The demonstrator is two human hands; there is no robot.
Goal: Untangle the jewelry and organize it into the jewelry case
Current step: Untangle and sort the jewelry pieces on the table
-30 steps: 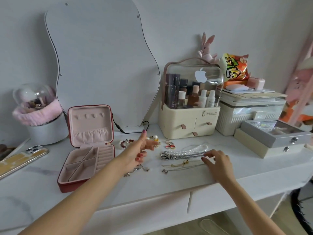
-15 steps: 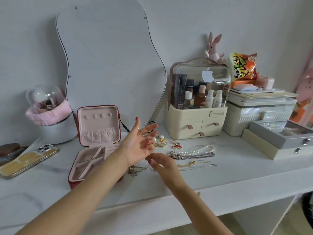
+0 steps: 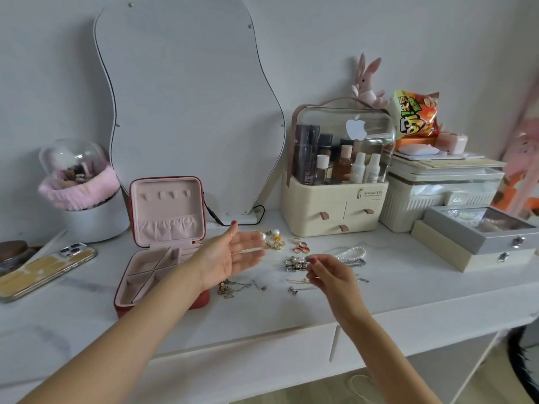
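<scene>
- I see the left hand [image 3: 230,258] raised above the white tabletop [image 3: 291,310], palm turned up and inward, fingers straight and spread; it holds nothing.
- The right hand [image 3: 326,275] hovers low over the loose jewelry with its fingers curled, tips close together. Whether they pinch a fine chain I cannot tell; the area is blurred.
- The red jewelry case [image 3: 163,243] stands open to the left of the left hand, lid upright, pink compartments showing.
- Jewelry lies on the tabletop, outside the case: a gold chain tangle [image 3: 233,287] below the left hand, pearl and gold earrings [image 3: 274,239] behind its fingertips, rings [image 3: 300,246] just beside those, a silver clasp cluster [image 3: 296,263] touching the pearl strand [image 3: 350,253], thin chains [image 3: 297,285] under the right hand.
- Behind these: a wavy mirror [image 3: 189,112] and a cream cosmetics organizer [image 3: 335,205]. A phone [image 3: 43,269] lies at far left.
</scene>
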